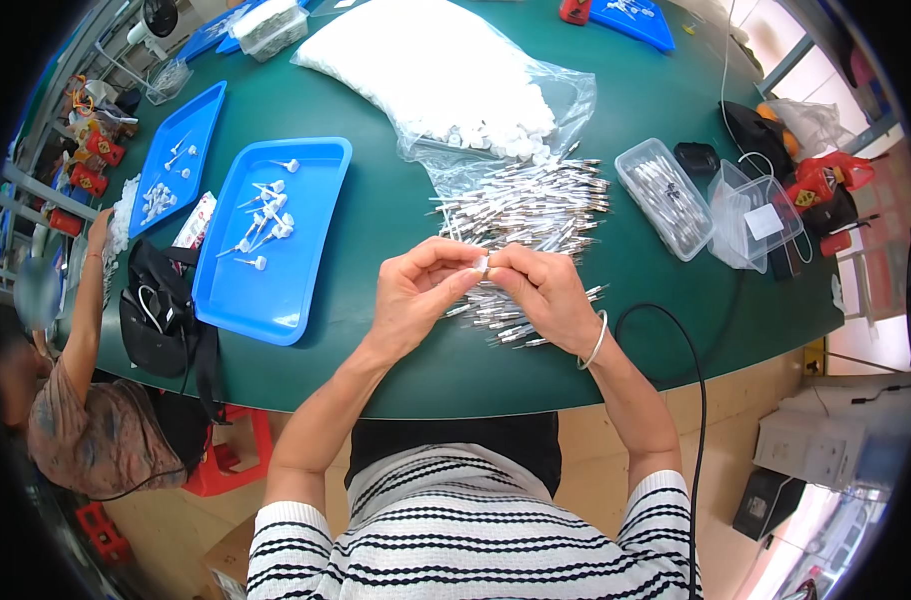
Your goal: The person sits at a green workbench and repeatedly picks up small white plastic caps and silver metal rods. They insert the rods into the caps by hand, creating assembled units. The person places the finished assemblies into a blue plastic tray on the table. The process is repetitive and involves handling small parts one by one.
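Over the near edge of a pile of thin white-and-metal rods (526, 205), my two hands meet fingertip to fingertip. My left hand (416, 295) is closed in a pinch on a small white plastic piece (481, 264). The fingers of my right hand (548, 295) are closed against the same piece, and a bracelet circles that wrist. Whether a rod is joined to the piece is hidden by my fingers. To the left, a blue tray (304, 290) holds several white round-headed pieces with thin stems (269, 215).
Beyond the pile lies a large clear bag of white caps (416, 60). Clear plastic boxes (666, 200) stand right, one holding rods. A black cable (691, 350) hangs over the table's near edge. At left are a second blue tray (166, 190), a black bag (156, 310) and a co-worker's arm (88, 310).
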{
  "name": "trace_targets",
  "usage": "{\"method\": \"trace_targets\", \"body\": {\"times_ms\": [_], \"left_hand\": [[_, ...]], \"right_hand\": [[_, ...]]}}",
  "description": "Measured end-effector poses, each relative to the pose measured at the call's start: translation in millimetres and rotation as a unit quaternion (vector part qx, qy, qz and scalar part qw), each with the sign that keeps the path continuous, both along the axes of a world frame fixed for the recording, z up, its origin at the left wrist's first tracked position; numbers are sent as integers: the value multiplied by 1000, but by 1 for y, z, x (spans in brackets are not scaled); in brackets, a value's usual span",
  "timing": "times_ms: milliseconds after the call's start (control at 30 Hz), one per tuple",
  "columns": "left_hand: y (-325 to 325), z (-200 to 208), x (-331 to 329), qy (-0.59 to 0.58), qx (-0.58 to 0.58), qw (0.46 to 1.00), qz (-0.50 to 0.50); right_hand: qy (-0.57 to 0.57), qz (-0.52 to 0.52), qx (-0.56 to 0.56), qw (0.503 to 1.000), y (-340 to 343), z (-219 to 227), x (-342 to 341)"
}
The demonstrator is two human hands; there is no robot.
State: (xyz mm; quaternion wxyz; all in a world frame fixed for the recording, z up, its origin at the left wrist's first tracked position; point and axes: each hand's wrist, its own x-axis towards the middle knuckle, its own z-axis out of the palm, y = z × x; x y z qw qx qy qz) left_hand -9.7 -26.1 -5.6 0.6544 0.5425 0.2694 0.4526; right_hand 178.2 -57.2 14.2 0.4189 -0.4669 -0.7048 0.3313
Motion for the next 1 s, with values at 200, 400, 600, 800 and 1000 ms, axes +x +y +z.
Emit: {"method": "trace_targets", "body": {"times_ms": [200, 400, 600, 800, 1000], "left_hand": [[-3, 3, 0, -24, 0, 1000, -7], [-3, -6, 4, -56, 38, 998, -4], [-3, 6, 2, -57, -15, 998, 6], [-4, 6, -1, -71, -44, 996, -28], [0, 5, -5, -46, 17, 998, -47]], "right_hand": [[62, 1, -70, 996, -4, 1, -3], [47, -27, 16, 998, -5, -7, -9], [152, 7, -93, 984, -4, -5, -7], [118, 33, -109, 986, -3, -4, -1], [125, 63, -68, 988, -4, -10, 0]]}}
